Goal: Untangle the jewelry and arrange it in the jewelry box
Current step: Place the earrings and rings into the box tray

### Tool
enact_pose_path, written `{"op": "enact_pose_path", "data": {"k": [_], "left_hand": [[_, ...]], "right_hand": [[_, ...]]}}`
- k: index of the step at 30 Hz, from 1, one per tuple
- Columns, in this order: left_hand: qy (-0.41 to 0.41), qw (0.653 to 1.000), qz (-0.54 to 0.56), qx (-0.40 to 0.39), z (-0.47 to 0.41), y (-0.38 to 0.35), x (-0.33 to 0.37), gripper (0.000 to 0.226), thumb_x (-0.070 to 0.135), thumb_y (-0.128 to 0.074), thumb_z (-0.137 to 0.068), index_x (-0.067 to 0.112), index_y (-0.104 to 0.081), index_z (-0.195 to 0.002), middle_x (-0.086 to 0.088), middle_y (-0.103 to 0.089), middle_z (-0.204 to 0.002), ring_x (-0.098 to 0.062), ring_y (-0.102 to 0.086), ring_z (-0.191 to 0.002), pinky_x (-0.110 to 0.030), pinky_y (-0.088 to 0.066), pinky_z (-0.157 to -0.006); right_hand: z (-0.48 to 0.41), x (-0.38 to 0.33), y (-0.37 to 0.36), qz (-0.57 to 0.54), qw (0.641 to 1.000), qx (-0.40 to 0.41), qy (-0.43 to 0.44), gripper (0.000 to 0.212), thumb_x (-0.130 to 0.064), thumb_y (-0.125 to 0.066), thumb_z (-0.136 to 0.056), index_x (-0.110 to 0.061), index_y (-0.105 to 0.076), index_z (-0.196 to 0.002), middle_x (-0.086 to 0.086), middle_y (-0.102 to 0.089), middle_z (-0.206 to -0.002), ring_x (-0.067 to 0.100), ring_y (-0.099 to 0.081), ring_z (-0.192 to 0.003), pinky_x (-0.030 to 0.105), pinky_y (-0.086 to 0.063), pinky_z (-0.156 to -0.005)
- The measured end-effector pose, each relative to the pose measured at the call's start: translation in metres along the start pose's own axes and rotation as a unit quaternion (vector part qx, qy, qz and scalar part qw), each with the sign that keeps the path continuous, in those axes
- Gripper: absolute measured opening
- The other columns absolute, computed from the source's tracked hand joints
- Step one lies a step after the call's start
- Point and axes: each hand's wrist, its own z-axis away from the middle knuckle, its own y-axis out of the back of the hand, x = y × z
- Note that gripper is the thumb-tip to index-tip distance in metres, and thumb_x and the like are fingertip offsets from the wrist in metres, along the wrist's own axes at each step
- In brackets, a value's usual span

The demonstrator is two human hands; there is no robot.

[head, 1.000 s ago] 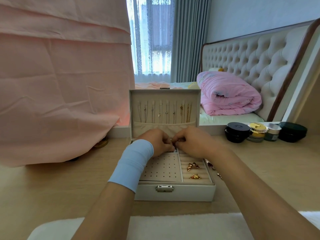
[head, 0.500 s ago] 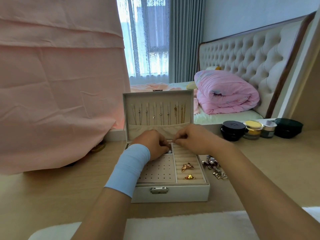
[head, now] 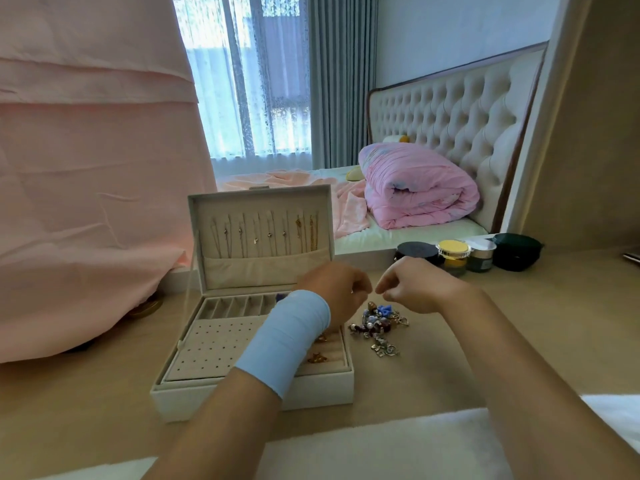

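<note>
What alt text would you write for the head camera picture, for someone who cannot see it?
The left hand and right hand hover with curled fingers over a tangled jewelry pile on a wooden table, beside an open white jewelry box with necklaces hung in its lid.

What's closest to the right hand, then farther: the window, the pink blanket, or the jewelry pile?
1. Jewelry pile, on the table just by the right hand.
2. Pink blanket, behind on the bed.
3. Window, far back, to the left.

Bedroom (tufted headboard [head: 450,112], quilt [head: 419,188])
</note>
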Motion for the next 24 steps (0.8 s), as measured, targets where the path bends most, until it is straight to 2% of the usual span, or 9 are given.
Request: {"op": "enact_pose_path", "data": {"k": [3, 6, 10, 12, 16, 19, 21, 24], "left_hand": [[-0.016, 0.995, -0.096, -0.024, -0.021, -0.014, 0.013, 0.026, 0.027, -0.052, -0.095, 0.035, -0.068, -0.113, 0.004, -0.065, -0.116, -0.022, -0.059, -0.106, -0.038, -0.051, -0.093], [-0.012, 0.987, -0.153, -0.056, -0.038, -0.024, 0.019, 0.031, 0.026, -0.054, -0.096, 0.033, -0.065, -0.124, 0.001, -0.063, -0.125, -0.024, -0.055, -0.117, -0.036, -0.048, -0.097], [-0.002, 0.971, -0.212, -0.106, -0.046, -0.034, 0.022, 0.030, 0.025, -0.056, -0.095, 0.030, -0.067, -0.123, 0.000, -0.066, -0.120, -0.027, -0.057, -0.115, -0.037, -0.037, -0.105], [0.002, 0.975, -0.190, -0.113, -0.046, -0.036, 0.021, 0.029, 0.028, -0.057, -0.095, 0.033, -0.068, -0.121, 0.001, -0.067, -0.118, -0.027, -0.057, -0.114, -0.037, -0.037, -0.106], [0.005, 0.986, -0.132, -0.103, -0.043, -0.035, 0.015, 0.029, 0.028, -0.059, -0.093, 0.035, -0.068, -0.120, 0.002, -0.068, -0.117, -0.026, -0.058, -0.111, -0.038, -0.048, -0.099], [0.008, 0.997, -0.043, -0.071, -0.038, -0.030, 0.012, 0.027, 0.027, -0.062, -0.092, 0.030, -0.069, -0.118, 0.004, -0.068, -0.110, -0.020, -0.061, -0.100, -0.035, -0.052, -0.091], [0.007, 0.998, 0.028, -0.049, -0.034, -0.023, 0.010, 0.027, 0.026, -0.066, -0.090, 0.026, -0.067, -0.117, 0.010, -0.065, -0.102, -0.013, -0.059, -0.096, -0.029, -0.050, -0.089], [0.022, 0.993, 0.115, -0.024, -0.030, -0.015, 0.009, 0.024, 0.024, -0.069, -0.088, 0.025, -0.066, -0.112, 0.007, -0.067, -0.106, -0.012, -0.061, -0.098, -0.031, -0.050, -0.091]], "right_hand": [[-0.004, 0.012, -0.008, 0.014, 1.000, -0.008, -0.020, 0.028, -0.020, -0.067, -0.095, -0.024, -0.071, -0.123, -0.006, -0.070, -0.124, 0.012, -0.065, -0.108, 0.034, -0.054, -0.098], [-0.008, 0.020, -0.015, 0.014, 0.999, -0.026, -0.022, 0.035, -0.014, -0.070, -0.092, -0.024, -0.070, -0.126, -0.006, -0.069, -0.125, 0.012, -0.064, -0.110, 0.033, -0.053, -0.099], [-0.010, 0.022, -0.018, 0.025, 1.000, -0.006, -0.010, 0.025, -0.018, -0.075, -0.087, -0.032, -0.078, -0.108, -0.011, -0.075, -0.108, 0.010, -0.067, -0.097, 0.032, -0.058, -0.087], [-0.010, 0.021, -0.017, 0.026, 1.000, 0.004, -0.012, 0.017, -0.023, -0.077, -0.086, -0.032, -0.081, -0.100, -0.012, -0.076, -0.099, 0.010, -0.068, -0.091, 0.030, -0.058, -0.080], [-0.007, 0.019, -0.008, 0.007, 1.000, 0.010, -0.003, 0.009, -0.028, -0.075, -0.089, -0.029, -0.082, -0.095, -0.013, -0.076, -0.091, 0.008, -0.069, -0.086, 0.033, -0.059, -0.079], [-0.003, 0.017, 0.003, -0.025, 0.999, 0.024, 0.006, 0.015, -0.034, -0.068, -0.094, -0.026, -0.080, -0.087, -0.011, -0.073, -0.083, 0.007, -0.066, -0.078, 0.032, -0.056, -0.072], [-0.001, 0.014, 0.011, -0.048, 0.998, 0.041, 0.016, 0.022, -0.039, -0.064, -0.095, -0.028, -0.076, -0.080, -0.009, -0.072, -0.080, 0.009, -0.065, -0.078, 0.035, -0.056, -0.074], [0.003, 0.007, 0.018, -0.080, 0.995, 0.057, 0.026, 0.024, -0.037, -0.062, -0.096, -0.028, -0.070, -0.076, -0.006, -0.068, -0.073, 0.010, -0.062, -0.066, 0.031, -0.050, -0.065]]}}
